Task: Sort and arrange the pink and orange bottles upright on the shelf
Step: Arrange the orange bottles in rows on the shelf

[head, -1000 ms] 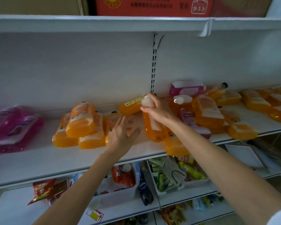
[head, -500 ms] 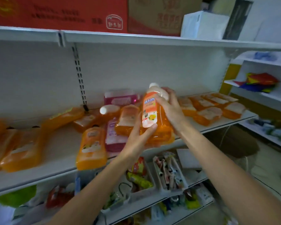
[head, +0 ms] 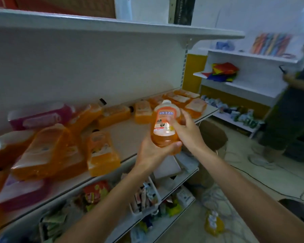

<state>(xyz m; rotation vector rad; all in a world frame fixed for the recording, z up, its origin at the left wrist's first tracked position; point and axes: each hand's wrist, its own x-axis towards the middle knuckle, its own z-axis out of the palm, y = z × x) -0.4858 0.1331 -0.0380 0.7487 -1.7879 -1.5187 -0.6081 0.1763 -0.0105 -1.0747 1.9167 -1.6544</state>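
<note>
An orange bottle (head: pixel 165 125) with a white cap and a label stands upright in both hands, in front of the white shelf (head: pixel 128 135). My left hand (head: pixel 152 153) cups its base from below. My right hand (head: pixel 186 130) grips its side at the label. Several orange bottles lie flat on the shelf: a pile at the left (head: pixel 47 151), one near the front edge (head: pixel 102 151), others at the far right end (head: pixel 188 102). A pink bottle (head: pixel 40 116) lies by the back wall, another pink one (head: pixel 21 192) at the lower left.
A bare strip of shelf lies between the left pile and the right group. Lower shelves (head: pixel 147 199) hold small packaged goods. A brown stool (head: pixel 212 135) and cables are on the floor at right. A person (head: pixel 295 106) stands by a second shelf unit (head: pixel 242 85).
The view has swung right along the shelf. The orange bottle stays upright in both hands and now sits closer to the shelf's right end; my left hand has slid under its base.
</note>
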